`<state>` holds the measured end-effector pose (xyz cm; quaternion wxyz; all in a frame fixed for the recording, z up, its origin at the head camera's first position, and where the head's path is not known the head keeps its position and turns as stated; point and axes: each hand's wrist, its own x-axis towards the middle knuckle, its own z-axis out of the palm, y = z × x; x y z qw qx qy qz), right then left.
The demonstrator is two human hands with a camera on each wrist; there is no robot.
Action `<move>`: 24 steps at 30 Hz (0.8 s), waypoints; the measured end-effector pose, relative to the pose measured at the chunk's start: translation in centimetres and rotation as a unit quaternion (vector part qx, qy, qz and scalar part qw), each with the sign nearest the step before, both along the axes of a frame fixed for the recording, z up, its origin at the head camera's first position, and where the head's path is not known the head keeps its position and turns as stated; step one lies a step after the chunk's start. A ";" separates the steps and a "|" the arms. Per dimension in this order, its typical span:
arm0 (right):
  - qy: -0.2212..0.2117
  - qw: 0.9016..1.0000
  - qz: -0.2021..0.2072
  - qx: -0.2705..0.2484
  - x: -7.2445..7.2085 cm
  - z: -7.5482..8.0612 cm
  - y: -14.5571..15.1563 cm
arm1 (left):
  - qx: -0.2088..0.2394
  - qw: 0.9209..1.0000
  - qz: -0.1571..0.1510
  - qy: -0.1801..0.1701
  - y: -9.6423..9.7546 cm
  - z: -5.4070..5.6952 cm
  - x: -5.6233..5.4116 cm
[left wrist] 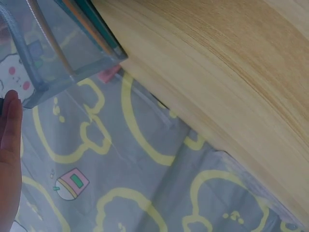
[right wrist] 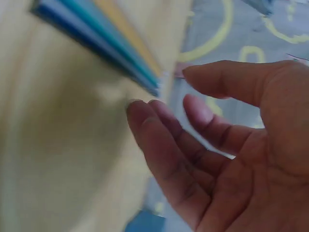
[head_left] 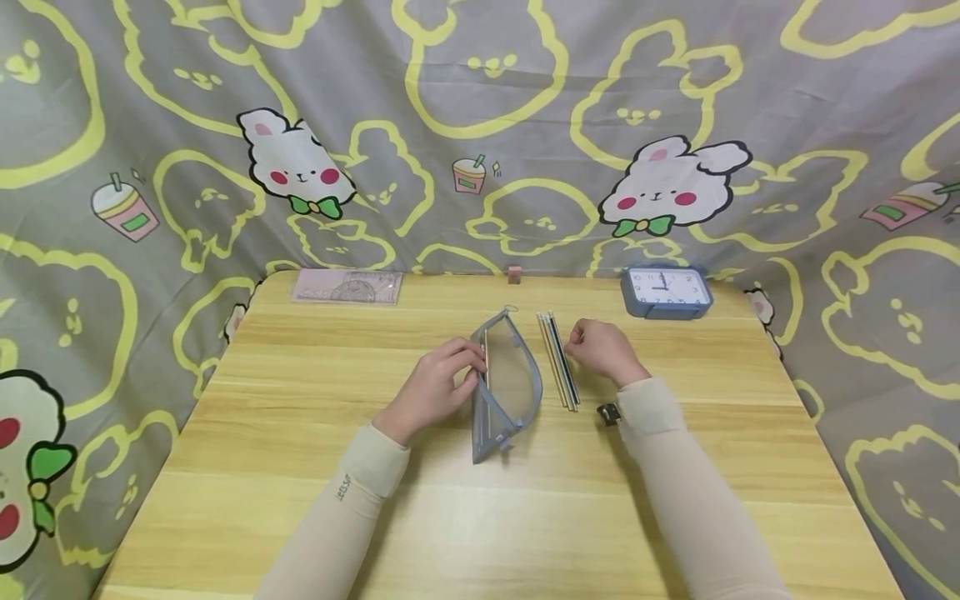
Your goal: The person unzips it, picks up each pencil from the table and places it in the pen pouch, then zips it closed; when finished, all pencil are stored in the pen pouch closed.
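A grey-blue mesh zip pouch (head_left: 483,433) stands on the wooden table with its zipper mouth spread apart. My left hand (head_left: 435,387) pinches the pouch's near left edge between thumb and fingers. Through the mesh in the left wrist view, several pencils (left wrist: 89,26) show inside. Just right of the pouch, a small row of pencils (head_left: 566,358) lies side by side on the table. Beside their right edge is my right hand (head_left: 607,346). In the right wrist view its fingers (right wrist: 161,150) are loosely bent near the pencil ends, thumb apart, with nothing between them.
A blue alarm clock (head_left: 667,292) stands at the table's back right. At the back left lies a flat pink packet (head_left: 345,287), and a small pink block (head_left: 514,274) sits at the back edge. Patterned grey curtain (head_left: 442,225) hangs close behind the table (head_left: 285,417) and along its sides.
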<state>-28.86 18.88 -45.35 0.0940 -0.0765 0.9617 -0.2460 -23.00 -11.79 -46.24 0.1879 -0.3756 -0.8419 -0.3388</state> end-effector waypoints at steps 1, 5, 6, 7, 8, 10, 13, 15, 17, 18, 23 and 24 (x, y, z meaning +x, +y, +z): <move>-0.001 1.000 0.002 0.002 -0.2 -0.5 -0.1 | 0.000 1.000 0.001 -0.001 0.0 0.0 0.0; 0.003 1.000 0.004 0.003 -0.5 -1.9 -0.6 | 0.000 1.000 0.001 0.000 0.0 -0.1 0.0; 0.004 1.000 0.004 0.005 -0.6 -2.1 -0.7 | 0.001 1.000 0.001 0.001 0.0 -0.1 0.0; 0.006 1.000 0.003 0.010 -0.6 -2.3 -0.8 | 0.002 1.000 0.000 0.002 0.0 -0.1 0.0; 0.007 1.000 0.002 0.015 -0.6 -2.4 -1.0 | 0.002 1.000 0.001 0.002 0.0 0.0 0.1; 0.010 1.000 -0.003 0.024 -0.6 -2.5 -1.2 | 0.003 1.000 0.002 0.002 -0.1 0.0 0.1; 0.015 0.999 -0.011 0.037 -0.6 -2.5 -1.5 | 0.005 1.000 0.003 0.005 -0.1 0.1 0.2; 0.017 0.999 -0.018 0.041 -0.6 -2.5 -1.6 | 0.006 1.000 0.003 0.007 -0.1 0.1 0.1; 0.019 0.999 -0.022 0.046 -0.6 -2.5 -1.7 | 0.006 1.000 0.003 0.008 -0.2 0.1 0.1; 0.020 0.998 -0.023 0.048 -0.6 -2.5 -1.7 | 0.007 1.000 0.003 0.009 -0.2 0.1 0.1; -0.002 0.999 -0.028 0.030 -0.5 -2.5 -1.3 | 0.008 1.000 0.004 0.010 -0.3 -0.1 0.0; -0.011 0.999 -0.032 0.020 -0.5 -2.4 -1.2 | 0.008 1.000 0.002 0.010 -0.3 -0.1 0.0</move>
